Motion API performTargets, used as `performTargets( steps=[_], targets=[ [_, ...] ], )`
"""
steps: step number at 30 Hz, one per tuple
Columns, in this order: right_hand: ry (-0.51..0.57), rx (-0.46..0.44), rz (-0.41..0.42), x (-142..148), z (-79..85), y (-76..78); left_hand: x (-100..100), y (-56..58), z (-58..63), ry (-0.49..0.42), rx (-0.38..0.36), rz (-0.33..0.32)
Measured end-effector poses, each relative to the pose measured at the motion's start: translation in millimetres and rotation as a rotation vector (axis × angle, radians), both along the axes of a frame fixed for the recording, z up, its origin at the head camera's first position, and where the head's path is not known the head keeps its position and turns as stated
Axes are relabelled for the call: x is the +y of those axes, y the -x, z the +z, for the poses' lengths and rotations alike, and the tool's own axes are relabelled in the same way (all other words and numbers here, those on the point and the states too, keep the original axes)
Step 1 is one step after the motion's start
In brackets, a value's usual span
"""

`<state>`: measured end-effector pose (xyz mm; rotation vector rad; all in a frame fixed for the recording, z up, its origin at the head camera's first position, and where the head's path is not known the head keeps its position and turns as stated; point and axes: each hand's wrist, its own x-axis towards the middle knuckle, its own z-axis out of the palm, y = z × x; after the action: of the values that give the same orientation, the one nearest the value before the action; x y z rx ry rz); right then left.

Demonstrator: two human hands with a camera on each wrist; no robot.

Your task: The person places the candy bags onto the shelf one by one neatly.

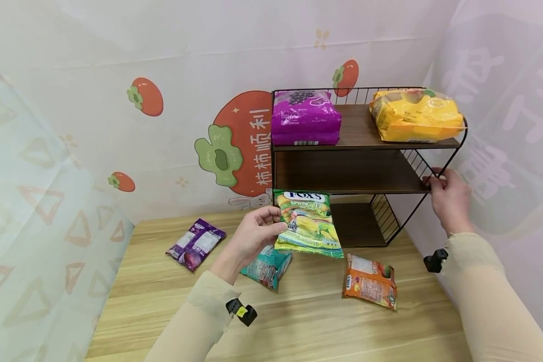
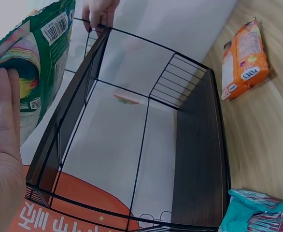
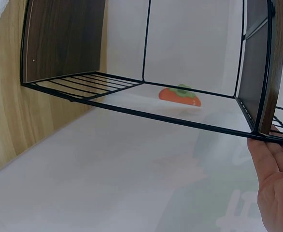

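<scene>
- Bench (image 1: 298,327), one: pale wood grain; I count three packets lying on it.
- Printed persimmons (image 1: 249,141), four: one large and three small, on the wall beyond the bench's back edge.
- Dark purple packet (image 1: 196,244), one: lying near the bench's back left corner, apart from the other packets.
- Left hand (image 1: 255,236), one: I see it pinching the green bag (image 1: 308,226) at the bag's left edge, thumb on the front; my left wrist view shows straight fingers against the back.
- Teal packet (image 1: 267,269), one: on the bench near the rack's front left corner, partly hidden from my head view by the left hand.
- Green bag, one, lettered FOX'S SPRING TEA: held above the bench, before the left part of the rack (image 1: 348,171). I cannot tell whether it touches a shelf edge.
- Rack, one: black wire frame, three dark wooden shelves; I count two bags on the top shelf.
- Violet bag (image 1: 305,120), one: at the top shelf's left end, by its front edge.
- Orange packet (image 1: 370,281), one: on the bench, just before the bottom shelf's front right corner.
- Yellow bag (image 1: 416,118), one: at the top shelf's right end.
- Right hand (image 1: 452,201), one: gripping the rack's frame at the middle shelf's front right corner.
</scene>
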<state>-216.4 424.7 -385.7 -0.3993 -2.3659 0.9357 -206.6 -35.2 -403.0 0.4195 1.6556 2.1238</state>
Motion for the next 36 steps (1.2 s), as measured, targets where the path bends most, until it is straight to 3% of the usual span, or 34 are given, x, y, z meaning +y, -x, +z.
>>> performTargets(
  steps=[10, 21, 36],
  targets=[
    [0.001, -0.003, 0.011, 0.1, -0.5, 1.1, 6.3, 17.4, 5.3, 0.022, 0.008, 0.016],
    [0.006, -0.003, 0.007, -0.4, 0.1, 0.4, 13.3, 31.1, 3.3, 0.024, -0.019, 0.081],
    [0.056, -0.010, 0.024, -1.8, -0.2, -2.6, 22.2, 31.5, 9.2, 0.069, -0.055, 0.214]
  ],
)
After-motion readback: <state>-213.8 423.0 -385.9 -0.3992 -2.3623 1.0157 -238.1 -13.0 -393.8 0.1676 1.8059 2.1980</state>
